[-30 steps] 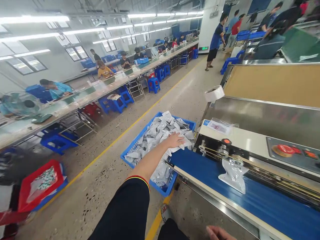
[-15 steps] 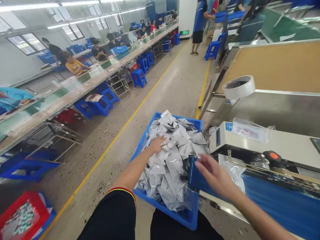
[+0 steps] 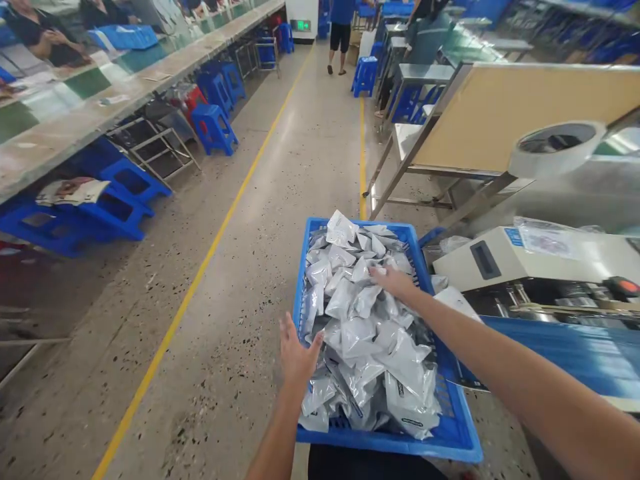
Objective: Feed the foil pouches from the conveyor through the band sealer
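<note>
A blue plastic crate (image 3: pixel 467 427) stands in front of my body, heaped with silver-grey sealed pouches (image 3: pixel 357 333). My left hand (image 3: pixel 299 350) is at the crate's left rim, thumb and fingers spread, the thumb close to the pouches. Reaching in from the right, my right hand (image 3: pixel 396 281) lies on the upper part of the heap with its fingers stretched out over the pouches. Neither hand grips a pouch that I can see.
A cream sealing machine (image 3: pixel 500 260) with a blue conveyor belt (image 3: pixel 555 340) borders the crate on the right. A tape roll (image 3: pixel 557 150) sits above it. Blue stools (image 3: pixel 213 127) line the long workbench (image 3: pixel 120 110) at left. A person (image 3: pixel 341 33) walks in the aisle.
My right hand has moved from beside the belt onto the pouches. My left hand has come off the heap to the left rim. The view has turned right and the crate sits straighter.
</note>
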{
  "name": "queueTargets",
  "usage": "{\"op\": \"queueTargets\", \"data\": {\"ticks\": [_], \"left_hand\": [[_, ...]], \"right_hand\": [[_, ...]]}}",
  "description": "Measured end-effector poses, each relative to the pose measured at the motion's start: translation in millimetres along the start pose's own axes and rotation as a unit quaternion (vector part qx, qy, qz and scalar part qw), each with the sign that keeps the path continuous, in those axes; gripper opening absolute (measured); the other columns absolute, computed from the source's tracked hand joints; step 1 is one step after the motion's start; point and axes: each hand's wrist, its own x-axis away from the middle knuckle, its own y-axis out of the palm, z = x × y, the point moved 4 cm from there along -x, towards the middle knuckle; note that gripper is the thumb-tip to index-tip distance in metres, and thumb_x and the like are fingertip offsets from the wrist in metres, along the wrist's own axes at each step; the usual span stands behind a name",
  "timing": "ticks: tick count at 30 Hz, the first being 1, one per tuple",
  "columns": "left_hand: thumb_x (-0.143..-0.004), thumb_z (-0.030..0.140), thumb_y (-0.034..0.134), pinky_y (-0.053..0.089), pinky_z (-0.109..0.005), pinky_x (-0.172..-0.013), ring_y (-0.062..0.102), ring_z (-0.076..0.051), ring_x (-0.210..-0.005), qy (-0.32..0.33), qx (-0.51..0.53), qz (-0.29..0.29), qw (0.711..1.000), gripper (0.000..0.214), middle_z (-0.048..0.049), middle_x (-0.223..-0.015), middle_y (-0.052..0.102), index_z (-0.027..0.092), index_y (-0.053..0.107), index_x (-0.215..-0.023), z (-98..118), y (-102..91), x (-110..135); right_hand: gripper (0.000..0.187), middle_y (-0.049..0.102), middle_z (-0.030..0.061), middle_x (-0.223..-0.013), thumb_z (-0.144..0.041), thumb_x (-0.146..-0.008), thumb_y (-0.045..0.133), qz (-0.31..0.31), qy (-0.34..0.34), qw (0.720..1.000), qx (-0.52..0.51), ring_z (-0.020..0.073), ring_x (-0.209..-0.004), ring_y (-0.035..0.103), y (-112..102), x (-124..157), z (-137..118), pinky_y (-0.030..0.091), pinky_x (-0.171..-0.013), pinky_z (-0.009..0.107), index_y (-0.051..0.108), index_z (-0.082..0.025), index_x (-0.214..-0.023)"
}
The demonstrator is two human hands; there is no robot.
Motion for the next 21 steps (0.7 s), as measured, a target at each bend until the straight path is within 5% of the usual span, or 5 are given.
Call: {"op": "queueTargets", "data": {"ticks": [7,10,12,16,21], "left_hand": [[-0.104,0.074,0.051,0.04,-0.062,-0.129,0.026,-0.042,-0.169,0.124,0.099,-0.028,0.987,0.096,-0.0148,-0.186,0.021,0.032,0.01,-0.18,12.0,2.7,-39.8],[-0.103,0.071,0.054,0.04,-0.063,-0.129,0.024,-0.043,-0.17,0.168,0.067,-0.043,0.983,0.094,-0.0121,-0.187,0.02,0.034,0.014,-0.18,8.5,5.7,-42.6],[-0.101,0.072,0.055,0.039,-0.066,-0.129,0.022,-0.045,-0.17,0.18,0.041,-0.046,0.982,0.095,-0.0126,-0.186,0.021,0.032,0.018,-0.18,6.3,7.6,-41.8],[-0.101,0.076,0.052,0.042,-0.068,-0.125,0.024,-0.044,-0.169,0.163,0.027,-0.042,0.985,0.094,-0.0112,-0.186,0.023,0.034,0.022,-0.179,7.7,9.1,-39.9],[-0.104,0.072,0.047,0.039,-0.061,-0.131,0.029,-0.038,-0.169,0.147,0.016,-0.026,0.989,0.087,-0.0105,-0.184,0.029,0.031,0.027,-0.178,17.5,6.4,-37.1]], "right_hand": [[0.091,0.048,0.0156,-0.173,-0.082,-0.106,0.031,-0.084,-0.225,0.971,0.002,0.0341,-0.159,0.047,-26.3,54.2,-68.2,0.04,-0.125,0.048,0.034,-0.026,-0.177],[0.057,0.066,0.0104,-0.158,-0.058,-0.107,0.05,-0.062,-0.208,0.952,0.214,0.0317,-0.146,0.06,-82.4,18.3,-28.9,0.046,-0.119,0.043,0.067,-0.03,-0.155],[0.05,0.074,0.0245,-0.14,-0.041,-0.089,0.077,-0.051,-0.15,0.949,0.272,0.0457,-0.14,0.061,-105.9,-6.6,13.0,0.045,-0.118,0.058,0.082,-0.015,-0.131],[0.048,0.071,0.0327,-0.139,-0.022,-0.068,0.085,-0.035,-0.126,0.941,0.311,0.0507,-0.154,0.045,-93.1,-24.0,78.0,0.022,-0.128,0.068,0.086,-0.009,-0.115],[0.021,0.08,0.029,-0.115,-0.02,-0.081,0.077,-0.022,-0.131,0.952,0.276,0.0401,-0.133,0.067,-71.6,-41.4,95.7,0.034,-0.123,0.059,0.086,-0.01,-0.097]]}}
